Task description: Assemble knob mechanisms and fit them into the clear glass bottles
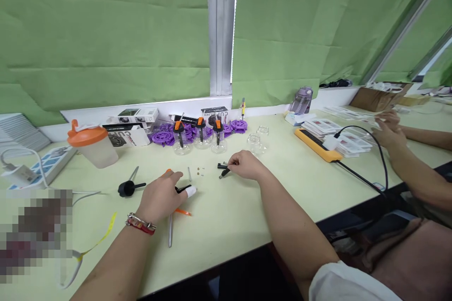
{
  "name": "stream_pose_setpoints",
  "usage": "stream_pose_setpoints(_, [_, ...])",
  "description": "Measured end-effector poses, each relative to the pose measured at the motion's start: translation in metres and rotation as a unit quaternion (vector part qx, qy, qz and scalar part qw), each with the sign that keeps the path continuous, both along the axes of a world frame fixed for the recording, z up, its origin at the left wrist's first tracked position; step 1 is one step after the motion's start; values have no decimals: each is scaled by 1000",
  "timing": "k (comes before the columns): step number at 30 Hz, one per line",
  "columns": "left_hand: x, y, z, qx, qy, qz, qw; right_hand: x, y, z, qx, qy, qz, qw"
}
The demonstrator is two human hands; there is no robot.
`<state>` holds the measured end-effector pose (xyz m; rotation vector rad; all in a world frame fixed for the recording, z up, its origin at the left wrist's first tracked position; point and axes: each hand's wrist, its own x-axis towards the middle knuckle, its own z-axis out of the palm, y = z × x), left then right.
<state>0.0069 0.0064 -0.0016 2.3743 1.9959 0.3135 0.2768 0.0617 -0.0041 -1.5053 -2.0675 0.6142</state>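
- A metal rod (170,233) lies on the near part of the surface (226,230), its far end running up towards the left hand (158,196).
- An orange strip (184,212) projects from beneath the left hand, near the rod.
- The left hand is palm down, thumb extended and fingers bent; a white cover (191,191) encloses the thumb tip. A black piece (181,188) shows between thumb and fingers; whether it is gripped cannot be determined.
- A black cup-shaped part (126,189) with a side arm stands left of the left hand.
- The right hand (246,165) has its fingertips pressed together, pinching a slim black part (225,173). This part is located at the fingertips, on the side facing the left hand.
- A short black cylinder (221,166) is positioned just beside the pinched part.
- A metal pin (189,174) and small metal bits (198,170) lie between the hands.
- Beyond the hands: three orange-topped glass jars (219,143), two clear glass jars (253,143) and purple parts (163,138).
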Motion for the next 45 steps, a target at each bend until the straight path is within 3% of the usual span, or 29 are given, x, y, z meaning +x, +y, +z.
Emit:
stream_pose_setpoints(3, [12,-5,3,73,38,-22,996,1,1,-1,-3,9,-1,1000])
stream_pose_setpoints(5, [23,-7,4,80,46,-59,994,2,1,-1,-7,13,-3,1000])
stream_pose_setpoints(10, [54,1,5,-5,37,-127,991,3,2,-2,-23,19,-1,1000])
stream_pose_setpoints(14, [83,14,7,-88,90,-139,982,2,3,-3,-12,9,18,1000])
stream_pose_setpoints(20, [117,26,8,-71,159,-135,975,3,5,-3,-9,17,22,1000])
stream_pose_setpoints(27, [115,34,3,-81,175,-132,972,13,8,-5,-75,46,36,995])
stream_pose_setpoints(32, [107,37,4,-84,192,-131,969,20,9,-4,-127,-22,13,992])
stream_pose_setpoints(45, [95,51,8,-77,153,-112,979,-2,12,-17,-71,-86,43,993])
